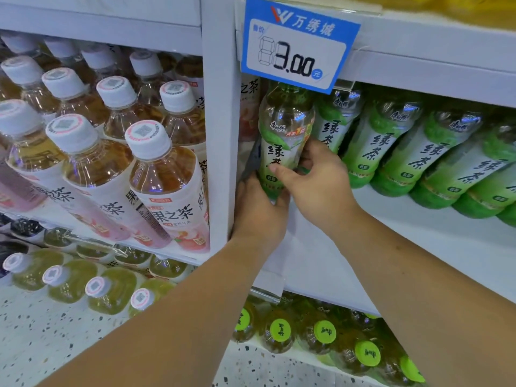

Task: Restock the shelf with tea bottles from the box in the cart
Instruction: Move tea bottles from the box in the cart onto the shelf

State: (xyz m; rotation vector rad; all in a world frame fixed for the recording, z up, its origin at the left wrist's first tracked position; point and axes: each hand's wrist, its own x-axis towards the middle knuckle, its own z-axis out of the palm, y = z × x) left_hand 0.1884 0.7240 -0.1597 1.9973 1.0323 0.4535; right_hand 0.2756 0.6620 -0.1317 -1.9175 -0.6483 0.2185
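**Setting a green tea bottle at the shelf's left end**

Both hands seat one green tea bottle (283,141) upright on the white shelf (418,233), against the divider: left hand (258,210) cups its base, right hand (321,177) clasps the glossy green label. Next, let go without tipping the smooth clear plastic into the neighbouring row (405,141)

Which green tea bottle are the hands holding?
The leftmost green tea bottle, beside the white shelf post. Both the left hand and right hand grip it; the others stand untouched.

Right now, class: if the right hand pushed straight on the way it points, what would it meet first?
The right hand points left and inward, already touching the green tea bottle. Beyond it probably comes the white upright; depth is unclear.
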